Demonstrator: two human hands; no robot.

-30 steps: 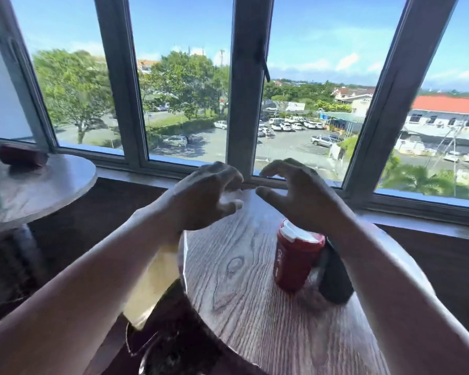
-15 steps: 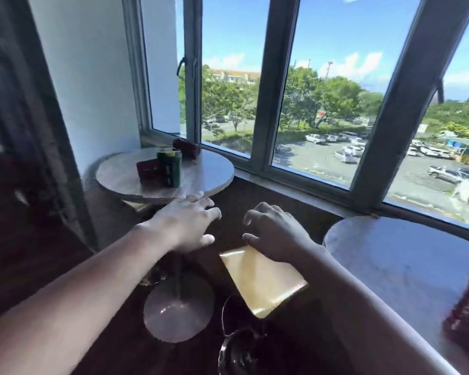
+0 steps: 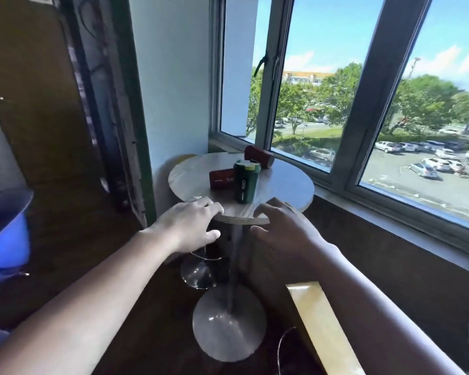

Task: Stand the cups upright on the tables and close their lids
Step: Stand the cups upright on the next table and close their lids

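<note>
Left hand reaches the counter at its near edge, fingers spread, holding nothing. On top: three cups. One red cup lies flat, the green cup stands beside it, another red cup lies by the far rim. Right hand, fingers loose, empty.

I saw a sunlit window overlooking a car park, a white wall, dark wooden floor, and a yellow stool.
</note>
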